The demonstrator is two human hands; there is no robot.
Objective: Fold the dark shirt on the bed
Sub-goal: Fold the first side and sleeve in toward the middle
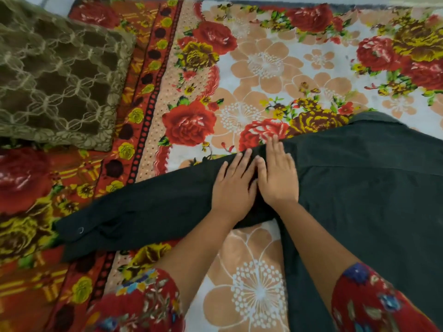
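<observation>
1. Where the view starts, nearest the wearer, two red flower-printed garment sleeves (pixel 143 305) end above bare forearms. Count: two.
2. Left hand (pixel 233 185). Count: one. Fingers are straight and the palm is flat on dark cloth, gripping nothing.
3. Right hand (pixel 278 176). Count: one. It also lies flat, fingers straight, pressing down. It sits just beside the left hand, their inner edges touching.
4. Dark green-black cloth shirt (pixel 359 188). Count: one.
   - It is spread flat on the bed.
   - Its body lies to the right of both hands and runs out of frame at the right and lower edges.
   - Both hands rest where sleeve meets body.
5. Long shirt sleeve (pixel 148 212). Count: one in view; no second sleeve shows.
   - Its long axis runs from under the hands out to the person's left, slanting back toward them.
   - It ends in a cuff (pixel 72 236) bearing one small round button (pixel 81 230).
   - The left hand is the nearer to the cuff, the right the nearer to the body.
   - Judgement: the coming fold should carry the sleeve rightward over the body. The left hand is better placed to fetch the cuff while the right pins the shoulder.
6. Flower-printed bed cover (pixel 263 68). Count: one. It lies beneath the shirt and extends beyond it.
7. Brown lace-covered pillow (pixel 55 75). Count: one. It sits at the far left, well apart from the shirt.
</observation>
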